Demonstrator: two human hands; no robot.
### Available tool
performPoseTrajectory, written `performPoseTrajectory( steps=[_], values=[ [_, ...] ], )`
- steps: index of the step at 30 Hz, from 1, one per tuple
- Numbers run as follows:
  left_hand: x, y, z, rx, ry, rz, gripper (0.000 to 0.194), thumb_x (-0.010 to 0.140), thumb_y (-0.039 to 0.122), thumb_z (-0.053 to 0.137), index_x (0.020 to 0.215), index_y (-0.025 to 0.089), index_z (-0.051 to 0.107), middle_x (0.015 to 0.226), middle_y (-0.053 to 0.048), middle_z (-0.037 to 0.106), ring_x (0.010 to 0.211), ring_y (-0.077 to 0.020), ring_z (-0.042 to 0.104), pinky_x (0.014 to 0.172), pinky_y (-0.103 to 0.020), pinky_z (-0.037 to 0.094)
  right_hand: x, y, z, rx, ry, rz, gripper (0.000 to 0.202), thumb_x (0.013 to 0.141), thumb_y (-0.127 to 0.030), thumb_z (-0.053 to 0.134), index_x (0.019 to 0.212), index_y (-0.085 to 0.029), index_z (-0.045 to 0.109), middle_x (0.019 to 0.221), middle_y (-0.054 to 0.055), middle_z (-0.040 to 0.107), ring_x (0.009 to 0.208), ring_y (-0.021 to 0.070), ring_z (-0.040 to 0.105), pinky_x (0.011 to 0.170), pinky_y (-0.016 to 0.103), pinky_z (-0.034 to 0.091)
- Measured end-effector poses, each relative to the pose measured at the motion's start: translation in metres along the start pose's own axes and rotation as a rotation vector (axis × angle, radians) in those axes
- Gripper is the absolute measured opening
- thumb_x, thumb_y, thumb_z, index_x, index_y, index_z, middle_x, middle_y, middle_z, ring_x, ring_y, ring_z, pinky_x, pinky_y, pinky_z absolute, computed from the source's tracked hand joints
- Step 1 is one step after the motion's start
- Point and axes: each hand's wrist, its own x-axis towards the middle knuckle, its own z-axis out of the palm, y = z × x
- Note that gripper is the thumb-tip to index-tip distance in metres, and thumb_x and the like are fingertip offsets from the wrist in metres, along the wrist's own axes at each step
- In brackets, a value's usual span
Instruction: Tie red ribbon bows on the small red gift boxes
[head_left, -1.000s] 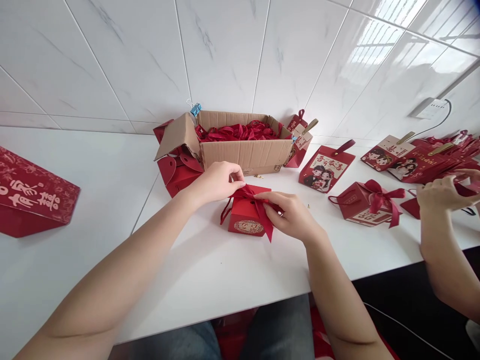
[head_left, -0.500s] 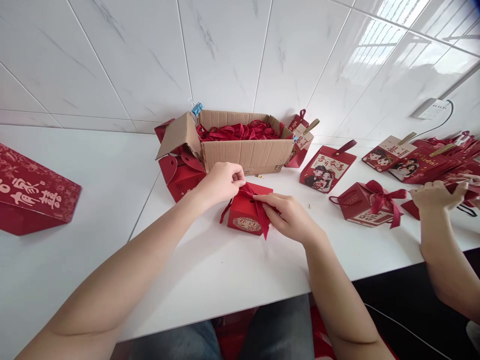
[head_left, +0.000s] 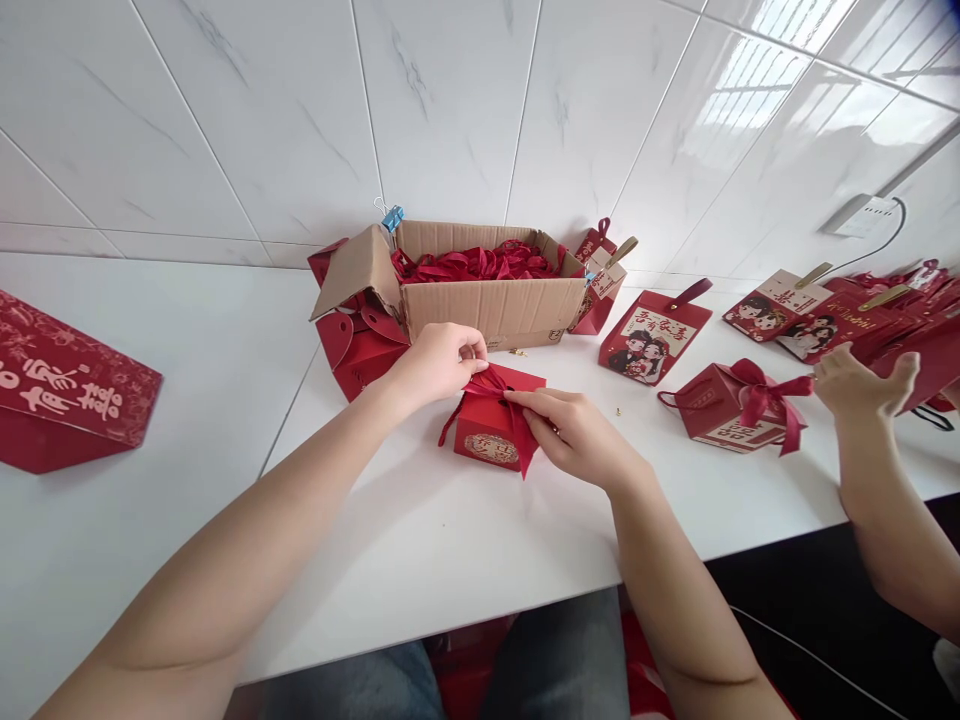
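A small red box point(head_left: 487, 443) with a round gold pattern on its front stands on the white table in front of me. A dark red ribbon point(head_left: 523, 440) lies across its top, and one end hangs down the front. My left hand point(head_left: 448, 362) pinches the ribbon at the box's back left edge. From the right, my right hand point(head_left: 574, 432) is closed on the ribbon over the top right of the box. The ribbon's crossing lies between my two hands, partly hidden by the fingers.
Behind stands a cardboard box point(head_left: 495, 305) full of red ribbons, with red boxes point(head_left: 360, 345) beside it. Right are a picture box point(head_left: 655, 337), a bowed box point(head_left: 724, 405) and another person's hand point(head_left: 862, 385). A large red box point(head_left: 75, 385) lies left.
My left hand has shifted slightly left with the ribbon, and the hanging ribbon end has moved a little left. The other person's hand at the right has opened off a red item.
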Motion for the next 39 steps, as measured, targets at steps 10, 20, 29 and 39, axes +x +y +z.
performPoseTrajectory(
  steps=[10,20,29,39],
  values=[
    [0.000,0.000,-0.002,0.000,-0.002,-0.007,0.012,0.079,0.027,0.060,0.076,0.020,0.068,0.075,-0.001,0.064,0.060,-0.0124,0.052,0.060,-0.027,0.042,0.000,0.002,-0.001,0.018,-0.022,-0.010,0.039,0.091,-0.012,0.039,0.123,-0.016,0.059,0.095,0.009,0.070,0.076,0.0165,0.061,0.065,0.028,0.046],
    [-0.008,0.006,-0.013,-0.061,-0.034,-0.035,0.020,0.080,0.036,0.062,0.093,0.021,0.062,0.085,-0.002,0.064,0.063,-0.0121,0.055,0.057,-0.026,0.043,0.000,0.000,-0.004,0.129,0.172,0.113,0.014,0.087,-0.017,0.051,0.097,-0.019,0.061,0.063,-0.003,0.055,0.055,0.0091,0.046,0.054,0.021,0.039],
    [-0.025,0.031,-0.010,0.095,-0.133,0.036,0.039,0.083,0.057,0.053,0.072,0.020,0.058,0.071,-0.001,0.063,0.062,-0.0163,0.055,0.052,-0.028,0.037,0.002,0.005,0.000,0.162,0.264,0.072,0.017,0.085,-0.014,0.052,0.096,-0.020,0.063,0.081,0.002,0.061,0.069,0.0120,0.054,0.061,0.025,0.044],
    [-0.023,0.032,0.003,0.148,-0.103,0.231,0.020,0.085,0.024,0.050,0.080,0.023,0.070,0.082,0.000,0.066,0.073,-0.0164,0.059,0.069,-0.031,0.043,0.002,0.007,0.000,0.164,0.283,0.071,0.021,0.080,-0.008,0.051,0.093,-0.020,0.062,0.074,-0.001,0.059,0.064,0.0108,0.050,0.058,0.025,0.043]
  ],
)
